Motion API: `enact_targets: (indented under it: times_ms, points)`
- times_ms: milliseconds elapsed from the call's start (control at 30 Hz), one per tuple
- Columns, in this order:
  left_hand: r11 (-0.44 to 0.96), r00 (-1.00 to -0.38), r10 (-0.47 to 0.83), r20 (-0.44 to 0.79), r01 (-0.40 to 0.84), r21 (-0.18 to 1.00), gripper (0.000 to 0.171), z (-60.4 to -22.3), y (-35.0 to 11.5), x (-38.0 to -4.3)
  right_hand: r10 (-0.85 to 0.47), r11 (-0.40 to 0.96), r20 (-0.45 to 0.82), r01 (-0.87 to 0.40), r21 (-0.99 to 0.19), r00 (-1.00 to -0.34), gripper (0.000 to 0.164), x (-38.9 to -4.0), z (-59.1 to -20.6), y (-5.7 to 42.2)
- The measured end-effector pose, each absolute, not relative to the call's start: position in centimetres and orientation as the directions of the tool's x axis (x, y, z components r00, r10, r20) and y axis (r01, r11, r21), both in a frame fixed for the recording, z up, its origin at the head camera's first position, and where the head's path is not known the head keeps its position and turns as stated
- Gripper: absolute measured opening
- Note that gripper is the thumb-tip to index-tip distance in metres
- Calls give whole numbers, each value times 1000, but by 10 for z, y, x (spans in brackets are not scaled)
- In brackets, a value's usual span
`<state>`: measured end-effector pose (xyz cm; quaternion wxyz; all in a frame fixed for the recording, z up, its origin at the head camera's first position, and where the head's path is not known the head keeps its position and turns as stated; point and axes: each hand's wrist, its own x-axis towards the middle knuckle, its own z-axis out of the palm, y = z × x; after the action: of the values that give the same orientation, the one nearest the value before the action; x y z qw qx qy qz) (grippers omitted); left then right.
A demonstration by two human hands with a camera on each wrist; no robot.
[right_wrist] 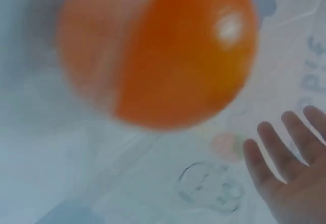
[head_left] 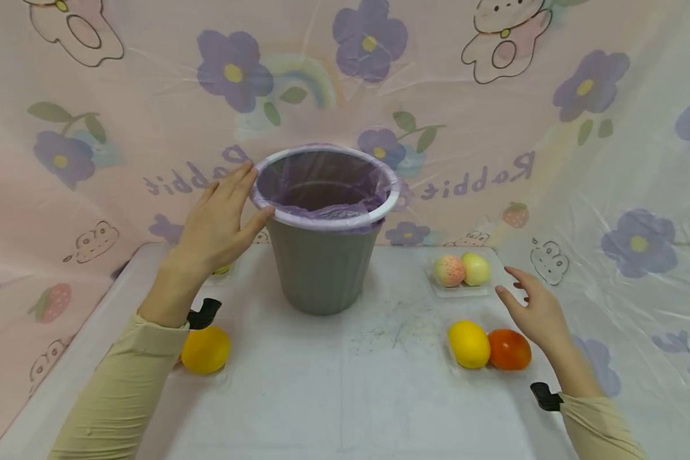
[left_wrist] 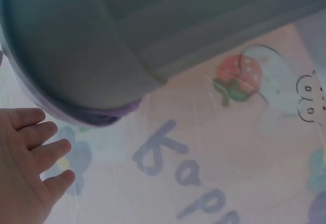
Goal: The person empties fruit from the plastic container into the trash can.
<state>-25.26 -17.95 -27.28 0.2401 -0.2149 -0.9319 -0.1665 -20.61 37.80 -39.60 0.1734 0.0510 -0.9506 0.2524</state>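
A grey trash can [head_left: 324, 268] with a white rim and a purple liner bag [head_left: 345, 209] stands upright at the back middle of the table. My left hand [head_left: 218, 217] is at the left of its rim, fingers straight, fingertips right at the edge. In the left wrist view the fingers of that hand [left_wrist: 25, 163] spread beside the rim. My right hand [head_left: 535, 310] is over the table's right side, fingers relaxed, holding nothing. Nearest to it are an orange-red fruit [head_left: 510, 349] and a yellow fruit [head_left: 469, 344] in a clear tray; the orange-red one looms large in the right wrist view.
A speckled pink fruit [head_left: 448, 271] and a pale green fruit [head_left: 476, 269] sit in a clear tray at the back right. Another yellow fruit [head_left: 206, 350] lies under my left forearm, partly covering a tray. A patterned curtain [head_left: 299, 115] hangs behind the white table [head_left: 345, 390].
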Motion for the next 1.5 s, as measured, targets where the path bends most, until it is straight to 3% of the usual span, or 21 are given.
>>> enact_targets:
  times_ms: [233, 433, 700, 1167, 1500]
  points:
    - [835, -772, 336, 540, 509, 208, 78, -270, -168, -253, 19, 843, 268, -129, -522, -963, 53, -203, -409, 407]
    - [833, -772, 343, 535, 513, 206, 79, -267, -159, -254, 33, 859, 175, -62, -508, -984, 54, -200, -424, 428]
    - [835, -779, 369, 507, 517, 187, 81, -270, -151, -256, -15, 878, 116, -69, -474, -993, 47, -197, -442, 446]
    - [824, -775, 382, 503, 533, 195, 83, -278, -150, -259, -39, 879, 43, -55, -473, -998, 41, -201, -445, 447]
    - [827, -787, 397, 473, 530, 188, 86, -279, -149, -260, -3, 827, -2, -1, -562, -1000, 38, -204, -446, 447]
